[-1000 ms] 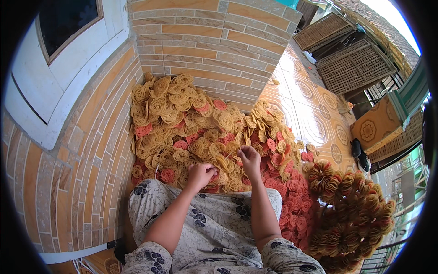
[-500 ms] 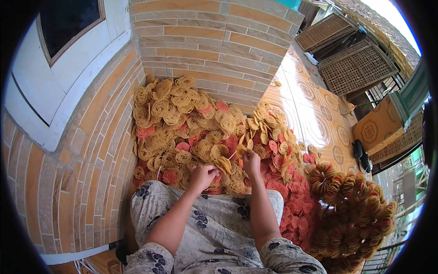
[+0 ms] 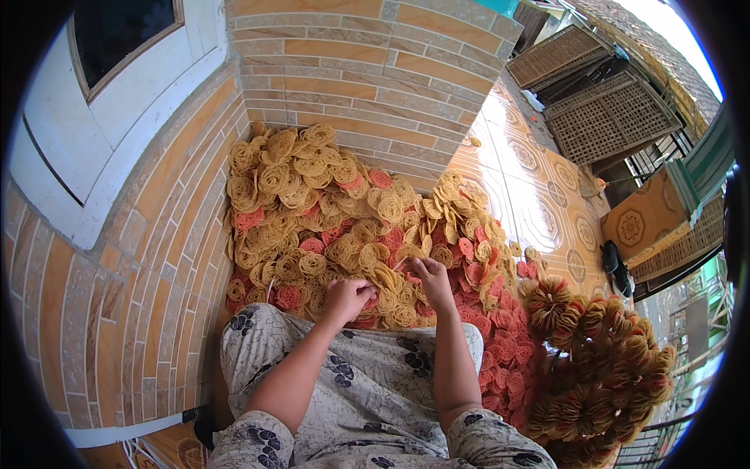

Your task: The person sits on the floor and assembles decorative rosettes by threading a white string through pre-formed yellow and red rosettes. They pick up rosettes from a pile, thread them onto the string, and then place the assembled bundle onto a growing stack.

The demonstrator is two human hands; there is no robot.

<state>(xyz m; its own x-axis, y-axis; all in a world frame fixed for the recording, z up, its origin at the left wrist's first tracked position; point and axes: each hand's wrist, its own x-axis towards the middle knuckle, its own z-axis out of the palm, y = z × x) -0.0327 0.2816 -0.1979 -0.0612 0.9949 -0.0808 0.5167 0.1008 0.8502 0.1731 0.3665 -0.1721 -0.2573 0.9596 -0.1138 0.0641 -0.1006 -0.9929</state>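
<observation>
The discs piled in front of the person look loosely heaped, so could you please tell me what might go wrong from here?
The yellow disc seems pinched only at the fingertips of the right hand, so it might slip into the similar ones below. The pile is heaped against the wall and could slide if nudged. It also reaches the person's clothes, so a shifting leg might crush its near edge.

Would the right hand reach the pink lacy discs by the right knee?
Probably yes: the pink lacy discs lie uncovered nearby, though the right hand seems to hold a yellow lacy disc.
</observation>
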